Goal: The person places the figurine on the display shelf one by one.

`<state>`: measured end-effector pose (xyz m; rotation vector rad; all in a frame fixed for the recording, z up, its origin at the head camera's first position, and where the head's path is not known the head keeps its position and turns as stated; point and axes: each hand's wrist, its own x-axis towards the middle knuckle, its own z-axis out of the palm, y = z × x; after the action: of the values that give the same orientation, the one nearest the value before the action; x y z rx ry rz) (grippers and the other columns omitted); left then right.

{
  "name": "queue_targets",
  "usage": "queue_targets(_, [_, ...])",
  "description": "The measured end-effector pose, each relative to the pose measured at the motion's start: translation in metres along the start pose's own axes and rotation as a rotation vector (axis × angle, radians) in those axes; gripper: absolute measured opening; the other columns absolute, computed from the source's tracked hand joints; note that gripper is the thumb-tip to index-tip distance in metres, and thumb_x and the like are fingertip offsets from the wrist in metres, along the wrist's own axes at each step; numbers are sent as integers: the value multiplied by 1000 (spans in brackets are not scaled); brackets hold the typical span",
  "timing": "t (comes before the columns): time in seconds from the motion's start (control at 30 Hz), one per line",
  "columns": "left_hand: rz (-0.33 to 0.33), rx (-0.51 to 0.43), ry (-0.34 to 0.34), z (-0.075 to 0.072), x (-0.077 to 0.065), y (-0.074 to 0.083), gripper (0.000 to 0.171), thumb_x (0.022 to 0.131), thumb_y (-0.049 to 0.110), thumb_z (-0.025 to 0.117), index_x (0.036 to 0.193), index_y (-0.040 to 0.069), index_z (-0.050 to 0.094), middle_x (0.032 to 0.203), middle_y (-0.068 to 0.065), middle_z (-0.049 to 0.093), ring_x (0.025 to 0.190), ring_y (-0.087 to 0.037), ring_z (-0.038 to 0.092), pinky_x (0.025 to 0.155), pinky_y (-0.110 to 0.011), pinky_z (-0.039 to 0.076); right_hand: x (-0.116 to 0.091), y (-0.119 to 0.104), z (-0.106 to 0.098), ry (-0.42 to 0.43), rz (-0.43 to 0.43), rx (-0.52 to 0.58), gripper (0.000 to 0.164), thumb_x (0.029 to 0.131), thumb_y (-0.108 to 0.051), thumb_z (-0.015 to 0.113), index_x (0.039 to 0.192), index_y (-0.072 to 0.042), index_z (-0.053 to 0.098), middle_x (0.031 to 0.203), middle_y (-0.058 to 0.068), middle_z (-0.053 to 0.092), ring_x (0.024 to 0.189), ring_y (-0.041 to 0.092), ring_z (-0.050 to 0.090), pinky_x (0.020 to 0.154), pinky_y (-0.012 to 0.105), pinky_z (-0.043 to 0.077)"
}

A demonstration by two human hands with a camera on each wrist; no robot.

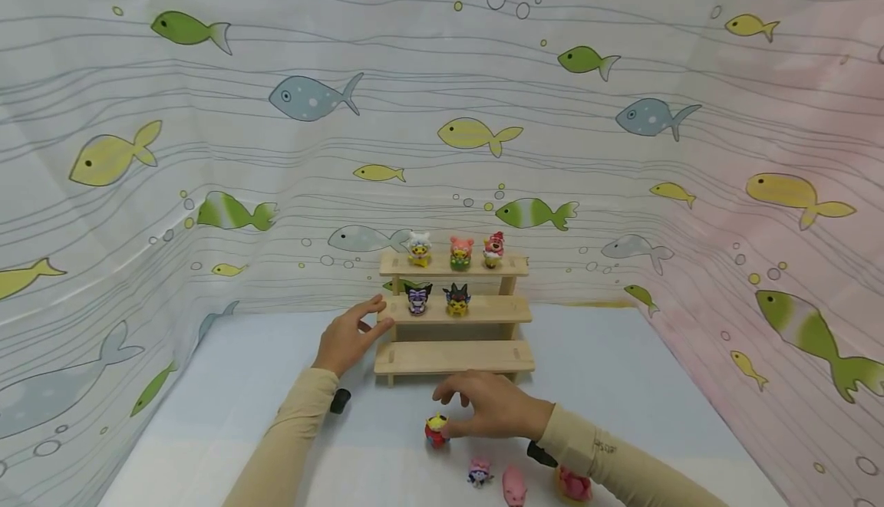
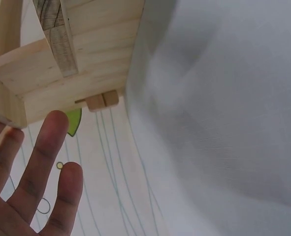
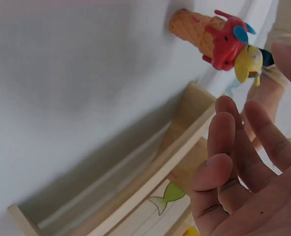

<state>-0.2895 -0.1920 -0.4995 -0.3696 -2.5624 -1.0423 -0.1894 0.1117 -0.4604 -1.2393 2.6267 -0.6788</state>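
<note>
A small ice-cream-cone figurine with a yellow head, red middle and waffle cone stands on the white table. My right hand is beside it, fingers parted from the thumb. In the right wrist view no finger wraps the figurine. A three-tier wooden shelf stands at the back. At its left end is my left hand, its fingertips at the middle tier's edge. The left fingers are spread; whether they all touch the wood is hidden.
Figurines with white, pink and red tops line the top tier. A purple figurine and a dark-eared one occupy the middle tier. Near the front lie a pink-and-purple figurine, a pink pig and a partly covered pink piece.
</note>
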Motion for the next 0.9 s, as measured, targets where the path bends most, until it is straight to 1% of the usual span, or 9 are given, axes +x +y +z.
queue_targets(0.23, [-9,0,-6,0,0,-2,52,92,56,70,133,25,68,145,14,56,80,-14,69,57,-30,51,3,1,6,-45,28,-21,45,91,-51,74,126,-23,67,112,-16,68,89,2,62,71,20,51])
queue_targets(0.53, [-13,-9,-20,-1,1,0,51,92,56,69,134,26,67,146,16,55,81,-14,69,59,-30,53,6,4,8,-51,10,-8,40,91,-49,75,121,-24,70,111,-18,68,87,2,63,71,18,50])
queue_targets(0.73, [-17,-9,-19,0,1,0,52,92,57,68,134,27,67,146,16,55,81,-14,69,60,-31,53,9,5,11,-69,-13,5,30,91,-46,75,115,-28,72,108,-22,67,85,3,65,68,16,49])
queue_targets(0.9, [-25,-8,-18,1,1,-1,51,92,56,69,134,27,67,146,17,55,81,-14,69,61,-31,53,10,5,13,-75,-11,16,26,92,-44,76,114,-30,71,106,-23,67,83,3,64,65,16,48])
